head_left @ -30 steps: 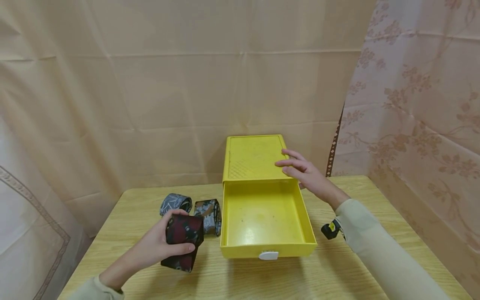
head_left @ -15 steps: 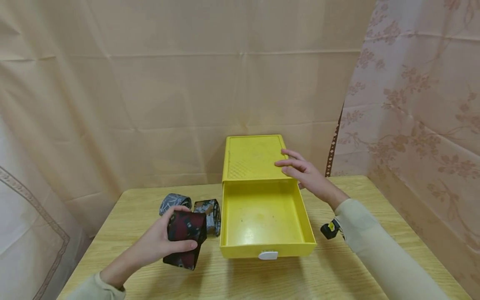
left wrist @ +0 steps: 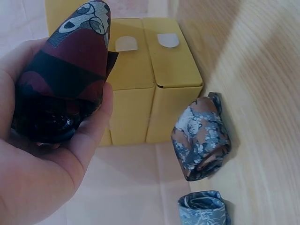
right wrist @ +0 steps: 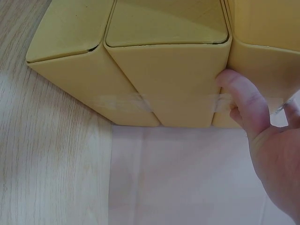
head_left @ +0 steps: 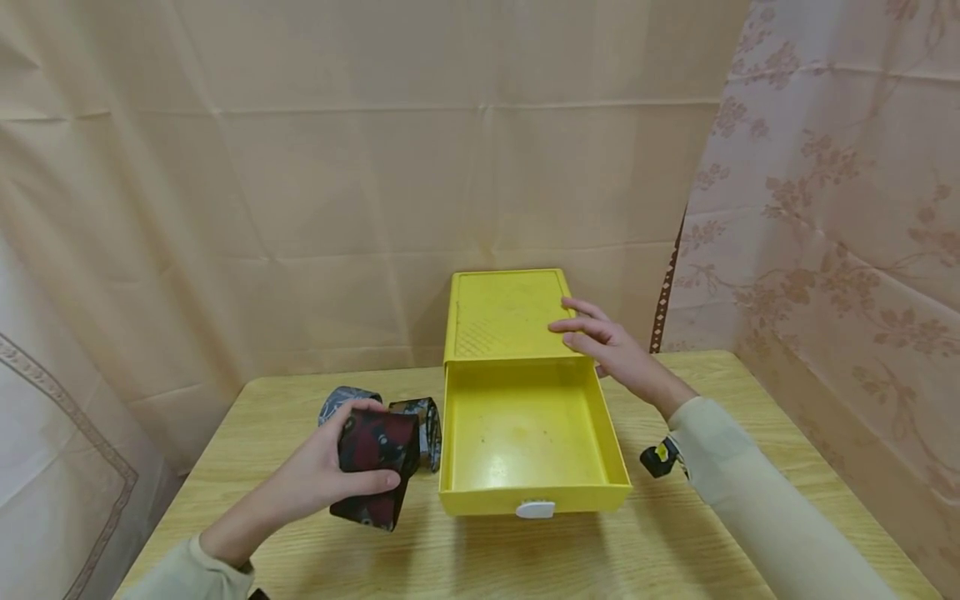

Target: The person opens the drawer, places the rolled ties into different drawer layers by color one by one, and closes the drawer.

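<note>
My left hand (head_left: 315, 479) grips a rolled dark red patterned tie (head_left: 373, 467), held just above the table left of the drawer; the left wrist view shows the tie (left wrist: 61, 89) in my palm (left wrist: 42, 164). A yellow drawer box (head_left: 506, 312) stands at the table's back, with its drawer (head_left: 525, 496) pulled out and nothing in it. My right hand (head_left: 600, 342) rests on the box's right top edge with straight fingers; its thumb (right wrist: 246, 101) presses the box's side (right wrist: 164, 84). Two more rolled ties lie beside the drawer: a grey-brown one (head_left: 425, 421) (left wrist: 201, 138) and a blue-grey one (head_left: 337, 400) (left wrist: 204, 211).
The wooden table (head_left: 525, 558) is backed by beige curtains (head_left: 337, 167) behind and a floral curtain (head_left: 840, 208) on the right. A white handle (head_left: 535, 509) sits on the drawer front. A small black and yellow device (head_left: 658, 457) hangs at my right wrist.
My left hand has lifted the dark red tie slightly and shifted it right, toward the drawer. The right hand and the box have stayed in place.
</note>
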`<state>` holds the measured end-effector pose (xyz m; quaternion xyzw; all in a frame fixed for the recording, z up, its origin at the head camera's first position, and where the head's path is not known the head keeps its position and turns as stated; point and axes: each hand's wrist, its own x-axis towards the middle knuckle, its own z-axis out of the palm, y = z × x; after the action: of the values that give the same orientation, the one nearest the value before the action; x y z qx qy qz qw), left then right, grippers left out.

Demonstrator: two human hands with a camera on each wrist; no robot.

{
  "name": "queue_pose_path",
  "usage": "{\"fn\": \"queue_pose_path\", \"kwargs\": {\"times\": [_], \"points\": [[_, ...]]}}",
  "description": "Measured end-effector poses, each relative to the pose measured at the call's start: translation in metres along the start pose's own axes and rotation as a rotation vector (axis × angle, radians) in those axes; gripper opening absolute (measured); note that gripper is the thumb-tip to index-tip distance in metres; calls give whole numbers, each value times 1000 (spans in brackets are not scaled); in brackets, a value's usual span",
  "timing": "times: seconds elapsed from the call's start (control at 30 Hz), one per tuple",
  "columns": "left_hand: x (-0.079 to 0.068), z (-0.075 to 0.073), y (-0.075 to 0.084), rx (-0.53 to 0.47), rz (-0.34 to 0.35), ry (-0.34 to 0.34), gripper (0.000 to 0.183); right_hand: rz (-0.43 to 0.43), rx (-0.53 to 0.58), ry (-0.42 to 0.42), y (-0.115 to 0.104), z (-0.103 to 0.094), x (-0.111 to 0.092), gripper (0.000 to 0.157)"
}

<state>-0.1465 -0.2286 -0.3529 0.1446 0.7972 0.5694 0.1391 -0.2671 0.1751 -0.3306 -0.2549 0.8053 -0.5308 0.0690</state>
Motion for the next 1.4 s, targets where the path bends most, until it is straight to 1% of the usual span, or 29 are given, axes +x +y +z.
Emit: {"fn": "queue_pose_path", "kwargs": {"times": [0.17, 0.3, 0.4, 0.53, 0.67, 0.77, 0.9, 1.03, 1.13, 1.23, 1.3, 1.4], "points": [[1, 0, 6, 10, 17, 8, 73, 7, -19, 4, -1, 0, 0, 35], [1, -1, 11, 47, 26, 14, 73, 18, -32, 4, -2, 1, -1, 35], [1, 0, 15, 68, 40, 13, 72, 14, -22, 1, -2, 1, -1, 35], [1, 1, 22, 70, 63, 0, 71, -1, 8, -3, 0, 2, 0, 35], [0, 1, 31, 61, 86, -16, 69, -21, 11, 4, 17, 4, 9, 34], [1, 2, 37, 61, 102, -19, 69, -18, 1, 8, 23, 4, 12, 34], [8, 7, 46, 68, 125, -25, 69, 6, -15, 8, 8, 0, 2, 35], [16, 9, 55, 73, 147, -14, 70, -11, -2, 12, -2, -4, 0, 35], [19, 9, 62, 61, 150, -16, 71, -20, 8, 11, -2, -4, 1, 35], [20, 9, 67, 58, 139, -23, 72, -16, 9, 16, -1, -4, 1, 34], [20, 8, 69, 68, 134, -25, 72, -18, 11, 20, 0, -3, 1, 34], [19, 6, 74, 92, 148, -18, 72, -21, 9, 22, 0, -2, 0, 34]]}}
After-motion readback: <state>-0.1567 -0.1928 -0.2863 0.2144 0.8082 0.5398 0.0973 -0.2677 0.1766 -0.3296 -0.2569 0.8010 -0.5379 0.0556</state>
